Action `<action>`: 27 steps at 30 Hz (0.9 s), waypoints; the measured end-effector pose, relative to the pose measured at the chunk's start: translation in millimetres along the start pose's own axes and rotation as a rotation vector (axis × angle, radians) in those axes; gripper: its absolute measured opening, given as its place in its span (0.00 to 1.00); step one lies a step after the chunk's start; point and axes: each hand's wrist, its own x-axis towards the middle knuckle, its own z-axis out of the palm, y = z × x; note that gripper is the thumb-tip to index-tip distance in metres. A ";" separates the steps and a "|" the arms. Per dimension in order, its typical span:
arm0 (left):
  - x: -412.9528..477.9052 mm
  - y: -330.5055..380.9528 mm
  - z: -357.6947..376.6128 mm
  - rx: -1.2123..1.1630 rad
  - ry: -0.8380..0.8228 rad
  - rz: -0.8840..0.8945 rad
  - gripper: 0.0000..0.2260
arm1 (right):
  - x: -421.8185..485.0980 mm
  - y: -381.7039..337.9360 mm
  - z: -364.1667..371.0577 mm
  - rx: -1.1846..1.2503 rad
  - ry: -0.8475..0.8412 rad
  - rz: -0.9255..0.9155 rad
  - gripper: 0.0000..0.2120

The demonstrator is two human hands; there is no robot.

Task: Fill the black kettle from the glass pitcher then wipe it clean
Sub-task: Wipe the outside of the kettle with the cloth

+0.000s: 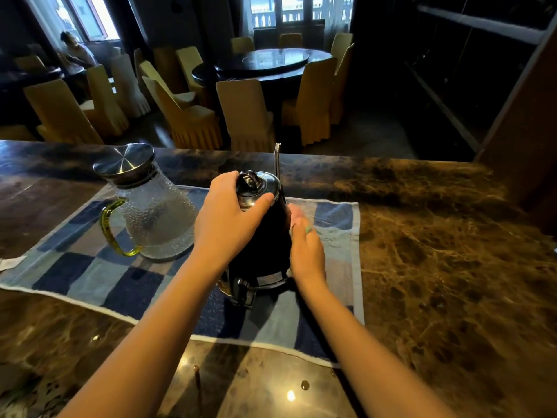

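No text, brand or number can be read anywhere in view. The only thing that looks like a label is a small pale plate (269,278) low on the base of the black kettle (262,236), just below and to the inner side of the right hand (304,245). It bears faint lines of print, but they are too small and blurred to make out.
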 end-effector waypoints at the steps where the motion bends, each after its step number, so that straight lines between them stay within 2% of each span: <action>1: 0.1 -0.5 0.2 0.000 -0.001 -0.003 0.18 | -9.1 -2.8 3.7 0.008 -0.006 -0.124 0.24; 2: 0.2 -0.7 0.1 0.001 -0.002 -0.002 0.18 | -11.5 -12.3 6.4 0.027 -0.021 -0.215 0.23; 4: 0.9 -1.4 0.5 -0.008 -0.002 0.006 0.17 | 4.9 -30.6 11.4 0.061 -0.071 -0.249 0.20; 8: -0.5 0.5 -1.2 -0.018 0.004 -0.002 0.17 | 38.9 -42.1 9.4 0.011 -0.062 -0.052 0.28; 10: -0.9 1.8 -1.1 -0.008 0.007 0.007 0.18 | 37.2 -28.4 6.1 -0.046 -0.004 0.093 0.27; 12: -1.3 1.7 -0.7 -0.002 0.005 0.007 0.19 | 16.2 -13.5 2.6 -0.042 0.033 0.153 0.27; 14: -1.4 0.8 -0.1 0.001 0.004 0.001 0.18 | -9.8 -8.0 3.2 0.080 -0.001 0.020 0.29; 16: -1.7 0.5 0.6 0.008 -0.001 0.004 0.17 | -15.0 -20.0 2.7 0.209 -0.077 -0.150 0.24; 18: -1.5 0.2 0.6 0.012 -0.009 0.009 0.17 | 2.0 -43.2 -1.4 0.321 -0.162 -0.185 0.19; 19: -1.5 0.5 0.0 0.013 -0.013 0.006 0.18 | 13.6 -52.6 -2.9 0.352 -0.178 -0.179 0.19; 22: -1.8 2.0 -2.4 0.006 -0.004 0.006 0.19 | 43.4 -56.0 0.5 0.332 -0.201 -0.096 0.23; 25: -3.3 4.6 -3.3 0.000 0.006 0.022 0.17 | 58.5 -33.8 6.8 0.271 -0.247 0.037 0.31; 27: -3.0 6.1 -3.1 0.004 0.006 0.019 0.18 | 65.4 -18.9 3.4 0.154 -0.164 0.137 0.24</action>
